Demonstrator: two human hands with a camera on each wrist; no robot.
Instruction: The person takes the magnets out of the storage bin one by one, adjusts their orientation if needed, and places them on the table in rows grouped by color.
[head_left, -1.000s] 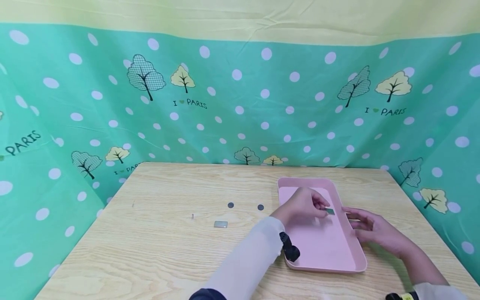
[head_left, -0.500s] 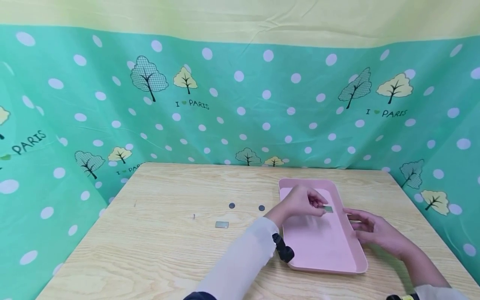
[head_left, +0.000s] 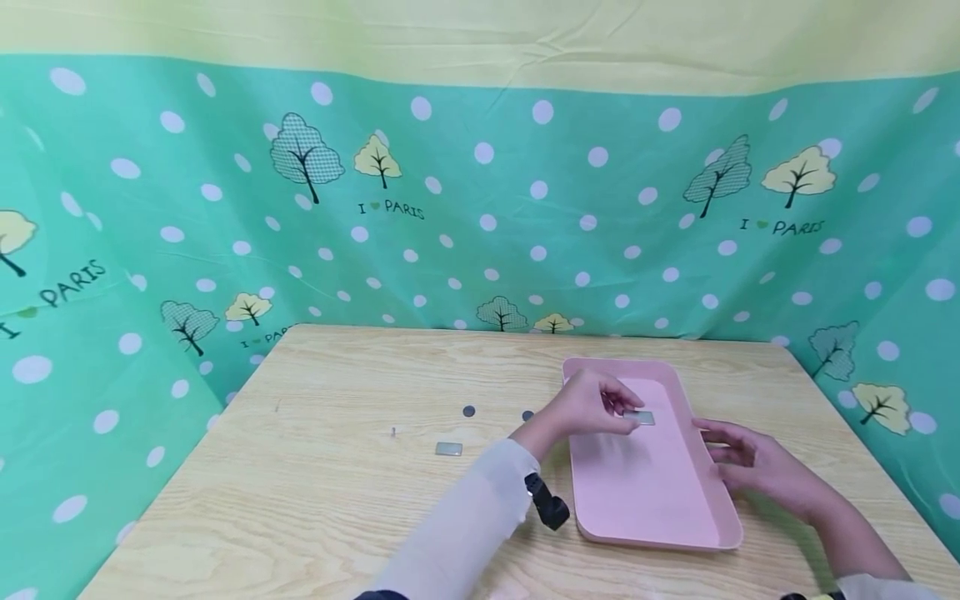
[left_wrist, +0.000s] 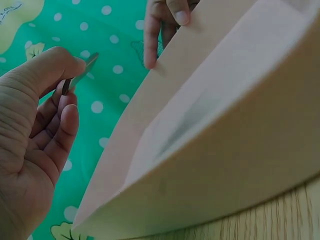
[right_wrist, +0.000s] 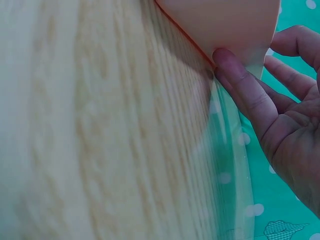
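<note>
Over the pink tray [head_left: 648,500], the left hand [head_left: 592,406] pinches a small, thin, shiny rectangular plate [head_left: 641,417] between thumb and fingers. In the left wrist view something dark shows beside the plate [left_wrist: 86,71] at the fingertips; what it is I cannot tell. The right hand [head_left: 765,467] holds the tray's right wall from outside. Its fingertips are at the rim in the left wrist view, and its thumb [right_wrist: 240,82] lies against the wall's lower edge in the right wrist view.
A similar grey rectangular plate [head_left: 448,449] lies on the wooden table [head_left: 330,500], left of the tray. Two dark discs [head_left: 468,411] lie behind it, one partly covered by the left arm. A tiny upright piece [head_left: 393,432] is farther left. A green patterned curtain [head_left: 450,192] surrounds the table.
The left hand has moved a little leftward over the tray with the plate, whose face now shows more. The right hand stays at the tray's wall. The head view has shifted slightly.
</note>
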